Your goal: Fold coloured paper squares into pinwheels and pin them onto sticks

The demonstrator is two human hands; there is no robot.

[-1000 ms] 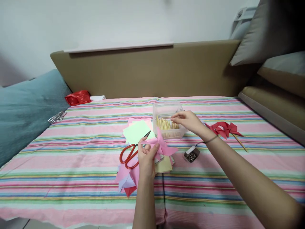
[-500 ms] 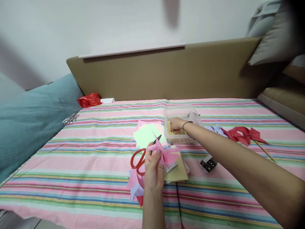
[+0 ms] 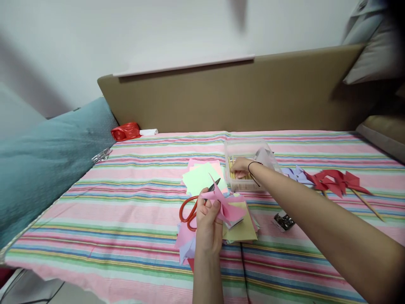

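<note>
My left hand [image 3: 209, 223] pinches a pink paper pinwheel [image 3: 226, 204] with folded, pointed blades. Beside and partly behind that hand lie red-handled scissors [image 3: 186, 211], their dark blades pointing up and right. My right hand [image 3: 242, 166], with a dark band at the wrist, reaches down into a clear plastic box [image 3: 247, 185]. Its fingers are curled among thin wooden sticks [image 3: 232, 162]; the fingertips are partly hidden, so what they grip is unclear. Under the pinwheel is a stack of yellowish paper squares [image 3: 245, 232], with pale green sheets [image 3: 201, 177] farther back.
Red pinwheels [image 3: 335, 181] on sticks and a lilac one [image 3: 297, 174] lie at the right. Near my right forearm sits a small black-and-clear pack [image 3: 284, 220]. Pink and lilac folded papers [image 3: 187, 247] are left of my left wrist. A striped cloth [image 3: 126, 211] covers the surface.
The whole scene has shifted slightly right as my head turned. My right hand stays in the box, its fingers moving a little among the sticks; my left hand still holds the pinwheel.
</note>
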